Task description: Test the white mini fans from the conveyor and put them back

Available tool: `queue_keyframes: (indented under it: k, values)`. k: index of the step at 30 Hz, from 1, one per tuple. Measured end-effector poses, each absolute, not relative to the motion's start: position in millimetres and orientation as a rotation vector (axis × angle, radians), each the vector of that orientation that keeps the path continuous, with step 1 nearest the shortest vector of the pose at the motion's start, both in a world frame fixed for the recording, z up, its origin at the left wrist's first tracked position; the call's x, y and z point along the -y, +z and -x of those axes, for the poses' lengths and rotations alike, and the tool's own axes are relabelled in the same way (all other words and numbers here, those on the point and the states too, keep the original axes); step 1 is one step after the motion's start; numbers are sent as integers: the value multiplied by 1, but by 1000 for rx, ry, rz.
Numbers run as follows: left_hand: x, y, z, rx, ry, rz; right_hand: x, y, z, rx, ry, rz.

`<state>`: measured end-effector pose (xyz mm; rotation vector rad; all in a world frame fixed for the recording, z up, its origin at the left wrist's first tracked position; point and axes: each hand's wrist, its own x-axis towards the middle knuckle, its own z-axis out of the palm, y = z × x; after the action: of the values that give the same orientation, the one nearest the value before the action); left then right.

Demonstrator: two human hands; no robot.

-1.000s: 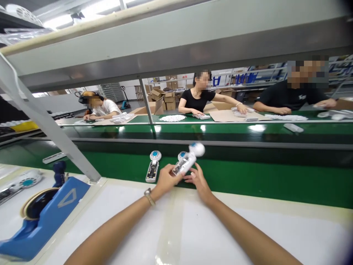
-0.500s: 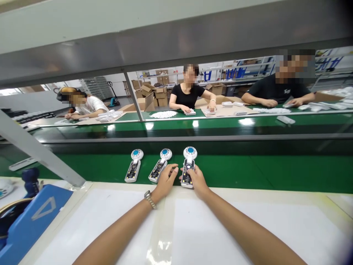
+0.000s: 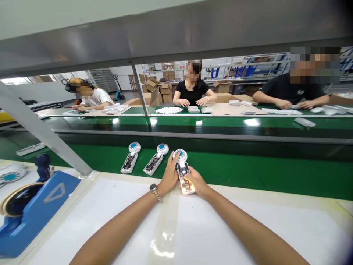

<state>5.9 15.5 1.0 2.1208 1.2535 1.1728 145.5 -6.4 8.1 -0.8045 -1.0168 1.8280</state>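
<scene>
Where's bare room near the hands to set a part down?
Free: green belt right of the lit device; white tabletop right of the right forearm. Crowded: belt left of left hand, two other devices; tabletop's left side, blue tape dispenser.

I've brought my left hand [image 3: 169,179] back against the device [image 3: 182,168] — and its lower lights [image 3: 185,190] now glow warm yellow.

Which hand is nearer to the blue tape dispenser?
Left. The left hand is right of the blue tape dispenser, along the left side of the lit device; the right hand, gripping it, is farther right.
</scene>
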Motion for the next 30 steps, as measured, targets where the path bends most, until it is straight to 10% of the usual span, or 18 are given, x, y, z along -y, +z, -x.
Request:
queue_keyframes:
  k: [30]
  values:
    - [-18, -2, -6, -1320, 1160, -2047, 6, 1, -148, 1125, 1856, 710]
